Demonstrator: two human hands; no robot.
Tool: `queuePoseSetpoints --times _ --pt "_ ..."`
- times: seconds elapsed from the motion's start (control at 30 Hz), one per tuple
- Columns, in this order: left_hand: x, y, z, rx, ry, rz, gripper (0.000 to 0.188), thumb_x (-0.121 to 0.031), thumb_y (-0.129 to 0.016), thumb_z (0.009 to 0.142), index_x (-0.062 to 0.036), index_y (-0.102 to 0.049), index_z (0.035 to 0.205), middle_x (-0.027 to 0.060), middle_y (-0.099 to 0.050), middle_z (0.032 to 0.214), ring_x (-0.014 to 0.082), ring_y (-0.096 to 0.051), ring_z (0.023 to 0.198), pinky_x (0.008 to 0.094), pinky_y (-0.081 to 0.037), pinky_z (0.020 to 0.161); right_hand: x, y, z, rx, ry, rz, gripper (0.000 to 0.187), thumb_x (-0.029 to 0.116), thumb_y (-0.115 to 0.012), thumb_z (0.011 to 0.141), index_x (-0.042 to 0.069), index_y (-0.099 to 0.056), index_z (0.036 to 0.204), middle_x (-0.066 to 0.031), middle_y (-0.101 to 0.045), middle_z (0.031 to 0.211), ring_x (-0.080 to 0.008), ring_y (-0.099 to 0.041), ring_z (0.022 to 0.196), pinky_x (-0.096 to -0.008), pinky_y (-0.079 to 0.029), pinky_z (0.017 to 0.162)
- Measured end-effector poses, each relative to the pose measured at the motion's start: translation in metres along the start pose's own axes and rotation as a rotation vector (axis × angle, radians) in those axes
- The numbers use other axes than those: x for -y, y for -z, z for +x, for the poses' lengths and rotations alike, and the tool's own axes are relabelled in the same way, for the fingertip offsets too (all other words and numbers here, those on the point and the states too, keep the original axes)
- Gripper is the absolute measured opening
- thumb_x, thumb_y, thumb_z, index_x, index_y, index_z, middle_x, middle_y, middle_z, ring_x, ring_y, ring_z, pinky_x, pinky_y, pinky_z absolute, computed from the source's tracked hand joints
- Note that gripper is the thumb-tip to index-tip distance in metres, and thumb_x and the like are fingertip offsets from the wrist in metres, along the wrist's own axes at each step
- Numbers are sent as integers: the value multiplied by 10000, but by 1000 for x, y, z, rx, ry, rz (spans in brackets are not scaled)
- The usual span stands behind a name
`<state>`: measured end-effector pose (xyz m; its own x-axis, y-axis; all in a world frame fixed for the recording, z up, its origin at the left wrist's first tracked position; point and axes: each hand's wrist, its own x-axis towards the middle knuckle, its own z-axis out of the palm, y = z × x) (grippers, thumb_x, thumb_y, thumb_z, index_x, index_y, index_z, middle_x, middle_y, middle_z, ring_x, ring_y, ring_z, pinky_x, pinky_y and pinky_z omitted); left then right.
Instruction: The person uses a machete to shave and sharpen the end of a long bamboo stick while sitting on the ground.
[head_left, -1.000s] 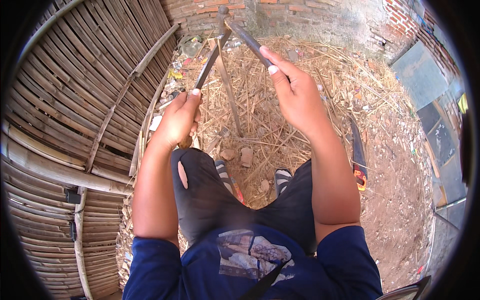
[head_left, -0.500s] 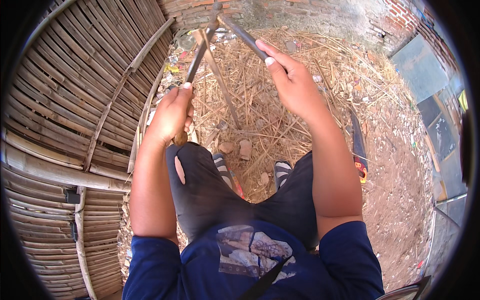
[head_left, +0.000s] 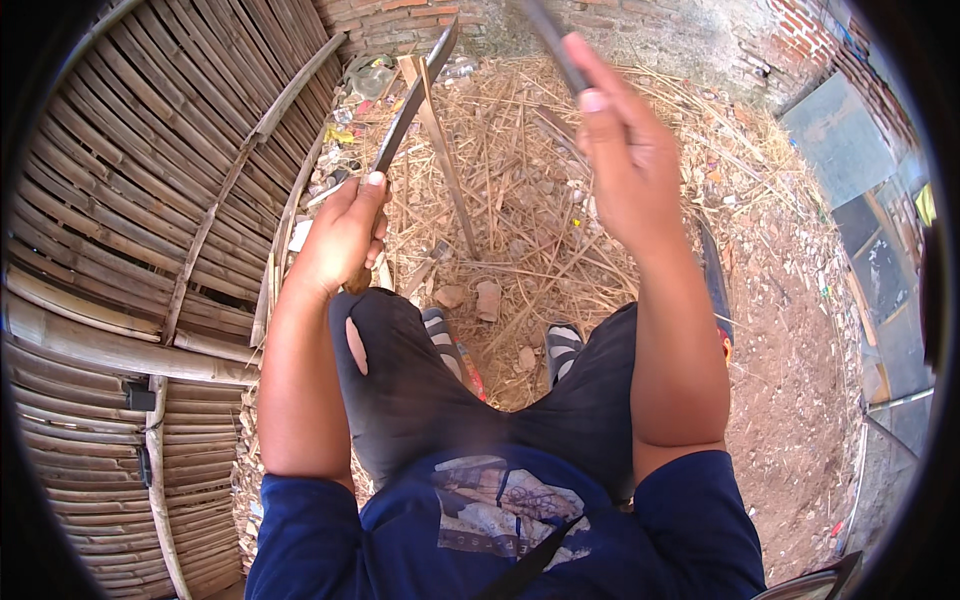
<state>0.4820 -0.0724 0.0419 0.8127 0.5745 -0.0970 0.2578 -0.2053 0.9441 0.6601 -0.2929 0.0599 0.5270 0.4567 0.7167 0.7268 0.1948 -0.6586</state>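
Note:
My left hand (head_left: 343, 232) is closed round the wooden handle of a machete (head_left: 408, 118), whose dark, curved blade slants up and away. The blade crosses the top of an upright flat stick (head_left: 446, 165) of wood or bamboo and appears to be set into its end. The stick's foot reaches the littered ground in front of my feet. Raised to the far right of the blade, my right hand (head_left: 632, 165) grips the dark handle of a hammer (head_left: 553, 42), blurred by motion. The hammer's head is beyond the top edge.
A slatted bamboo wall (head_left: 170, 170) stands close on the left, and a brick wall (head_left: 640, 35) at the back. A saw (head_left: 715, 275) lies beside my right forearm, partly hidden by it. Straw and rubble (head_left: 540, 220) cover the ground. Sheet panels (head_left: 840, 135) lie at right.
My right hand has lifted the hammer up and to the right, away from the machete's blade. The left hand and machete have stayed nearly still.

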Motion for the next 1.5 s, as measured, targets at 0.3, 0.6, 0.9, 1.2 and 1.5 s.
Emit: queuePoseSetpoints --times 0.3,0.6,0.9,1.2,1.5 --pt "1 9 5 20 31 57 427 -440 -457 1055 -26 -542 994 19 -500 709 111 -425 526 284 -353 492 3 -6 0 68 -313 1 422 304 -517 1063 190 -537 1468 32 -564 709 -73 -484 575 -261 -418 543" --pt "0 11 5 61 40 39 440 -460 -473 1051 -29 -559 1018 13 -508 717 101 -425 530 278 -349 488 20 22 2 -33 -403 321 417 337 -532 1058 -2 -567 1299 37 -551 708 -49 -491 613 -242 -388 548" --pt "3 13 8 -20 -151 476 377 -336 -761 919 8 -626 994 -9 -563 701 95 -492 628 315 -429 587 19 11 0 -111 -281 213 425 381 -589 1033 6 -614 1230 46 -539 684 -39 -457 593 -228 -366 538" --pt "-8 21 14 -18 -65 590 472 -427 -746 911 26 -636 984 89 -619 737 204 -569 709 387 -485 704 -17 -3 -4 187 -415 -403 378 388 -530 1036 51 -682 1118 -121 -658 762 -258 -644 691 -403 -492 665" --pt "-3 25 10 0 -53 597 477 -423 -753 899 33 -635 979 77 -619 744 196 -563 705 382 -481 701 15 2 -1 -86 -261 29 418 396 -527 1051 27 -664 1193 -15 -583 723 -109 -546 638 -316 -440 579"
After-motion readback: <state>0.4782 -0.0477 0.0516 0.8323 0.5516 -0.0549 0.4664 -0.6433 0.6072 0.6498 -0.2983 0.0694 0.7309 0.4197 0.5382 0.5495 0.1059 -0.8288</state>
